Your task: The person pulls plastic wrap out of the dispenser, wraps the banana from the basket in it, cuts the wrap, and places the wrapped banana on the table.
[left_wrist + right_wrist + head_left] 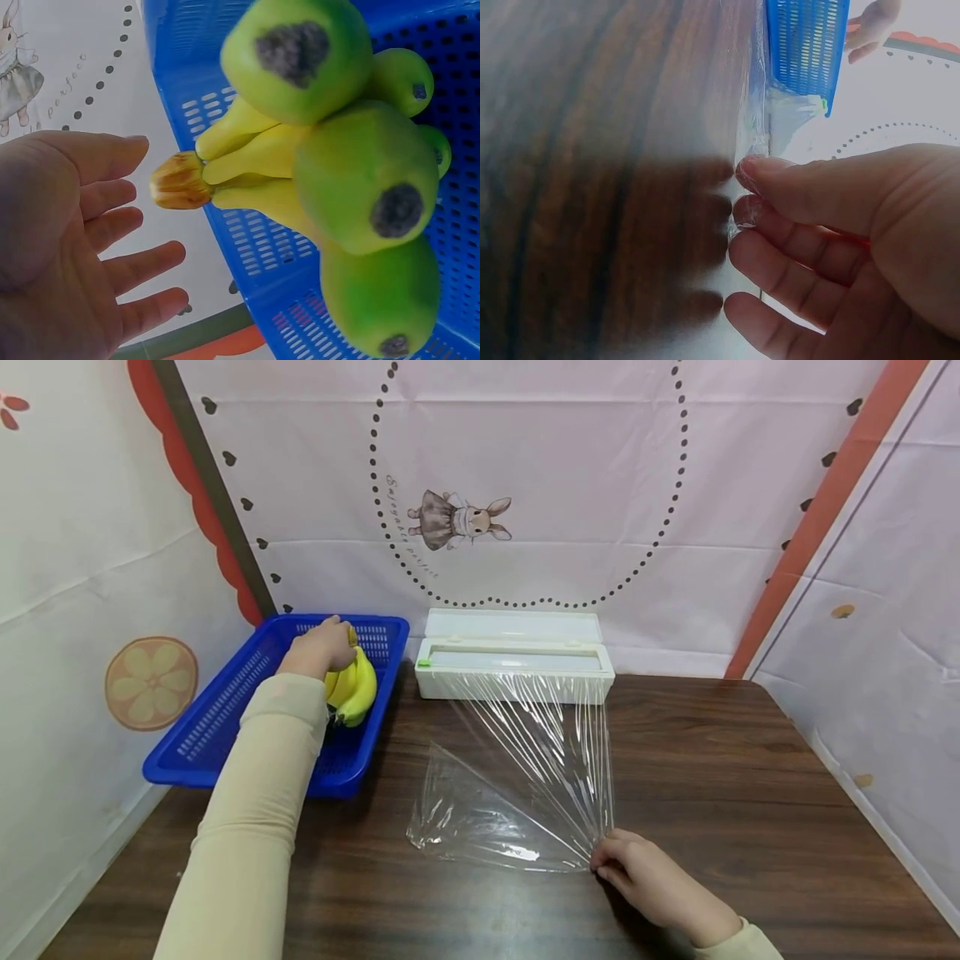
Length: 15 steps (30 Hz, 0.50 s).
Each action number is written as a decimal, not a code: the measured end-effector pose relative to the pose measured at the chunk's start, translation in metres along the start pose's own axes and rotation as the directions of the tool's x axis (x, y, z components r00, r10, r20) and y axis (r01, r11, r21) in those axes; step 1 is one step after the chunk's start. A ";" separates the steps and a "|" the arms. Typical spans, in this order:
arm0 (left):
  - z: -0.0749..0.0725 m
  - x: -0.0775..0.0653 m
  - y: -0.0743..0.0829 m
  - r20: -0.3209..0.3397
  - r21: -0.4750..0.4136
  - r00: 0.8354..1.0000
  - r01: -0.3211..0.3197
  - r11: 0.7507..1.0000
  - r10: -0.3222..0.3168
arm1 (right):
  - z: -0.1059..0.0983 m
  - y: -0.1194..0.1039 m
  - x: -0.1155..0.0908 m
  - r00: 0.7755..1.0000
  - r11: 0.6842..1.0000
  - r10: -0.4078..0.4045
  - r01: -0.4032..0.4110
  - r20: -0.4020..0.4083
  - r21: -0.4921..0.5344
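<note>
A bunch of yellow-green bananas [364, 180] lies in the blue basket [386, 693], its brown stem end [180, 180] pointing toward my left hand [82, 240]. In the left wrist view that hand's fingers are spread apart, with the thumb and fingertips just short of the stem. My right hand [648, 877] pinches a corner of clear plastic wrap [517, 810] between thumb and fingers, low over the table. From there the wrap stretches in tight creases back to the white wrap dispenser [517, 685], while a loose flap spreads flat to the left.
The dispenser's lid [513, 625] stands raised against the printed cloth backdrop [570, 485]. A small green piece [424, 662] sits at its left end. The dark wooden table [712, 760] is bordered by cloth walls on the left, back and right.
</note>
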<state>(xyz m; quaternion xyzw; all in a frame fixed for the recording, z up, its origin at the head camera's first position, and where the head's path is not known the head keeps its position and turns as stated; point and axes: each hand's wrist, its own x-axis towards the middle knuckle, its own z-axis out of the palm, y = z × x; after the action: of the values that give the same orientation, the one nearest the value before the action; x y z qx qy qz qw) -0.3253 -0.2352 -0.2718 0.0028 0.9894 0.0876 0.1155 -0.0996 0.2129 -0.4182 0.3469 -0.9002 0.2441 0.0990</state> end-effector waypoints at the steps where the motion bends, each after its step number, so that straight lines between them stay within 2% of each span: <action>1: 0.000 0.000 -0.001 0.009 -0.001 1.000 0.000 1.000 0.000 | 0.000 0.000 0.000 1.000 1.000 0.001 -0.001 0.002 0.001; 8: 0.000 0.002 -0.006 0.037 -0.044 0.999 0.004 0.999 -0.002 | -0.001 0.000 0.000 0.999 0.999 0.031 -0.031 0.042 0.013; 15: 0.002 0.007 -0.008 0.063 -0.030 0.998 0.015 0.999 -0.013 | -0.002 0.000 0.000 0.999 0.999 0.029 -0.030 0.039 0.012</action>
<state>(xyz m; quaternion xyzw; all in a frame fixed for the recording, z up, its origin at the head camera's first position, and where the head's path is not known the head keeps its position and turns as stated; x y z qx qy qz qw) -0.3312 -0.2424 -0.2769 -0.0030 0.9839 0.1016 0.1469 -0.0995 0.2142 -0.4168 0.3387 -0.9054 0.2446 0.0759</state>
